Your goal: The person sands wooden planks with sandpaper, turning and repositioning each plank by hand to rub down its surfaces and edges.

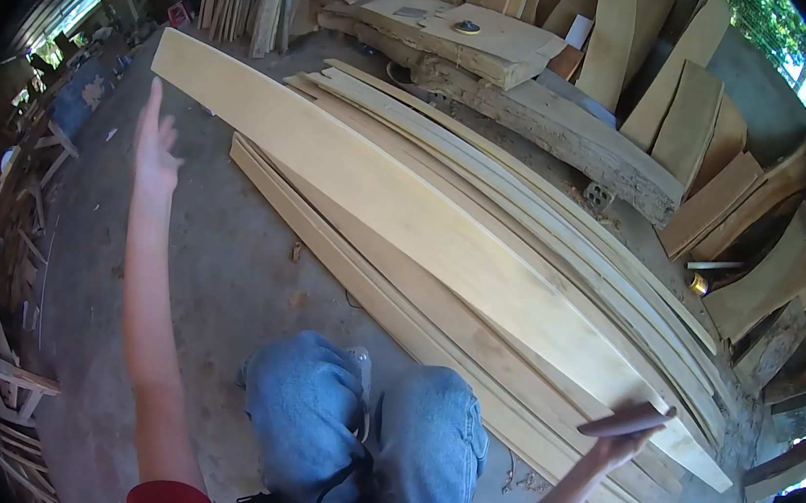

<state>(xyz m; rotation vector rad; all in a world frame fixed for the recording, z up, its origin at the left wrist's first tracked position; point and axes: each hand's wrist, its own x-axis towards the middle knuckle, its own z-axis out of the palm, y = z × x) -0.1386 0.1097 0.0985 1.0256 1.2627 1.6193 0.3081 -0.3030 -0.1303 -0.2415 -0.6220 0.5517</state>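
A long pale wooden board lies diagonally across a stack of other boards, its left end jutting out over the floor. My left hand is stretched forward near that end, fingers extended and apart, slightly blurred, holding nothing. At the board's near right end, my right hand is closed on a flat brownish-grey piece that looks like sandpaper. It is at the board's face; whether it presses on the wood I cannot tell. Beneath lie the stacked boards, partly covered by the top one.
My bent knees are close to the stack's near side. Behind it stands a low bench of thick slabs with a round disc on top. Wood slabs lean on the wall. Wooden frames line the left.
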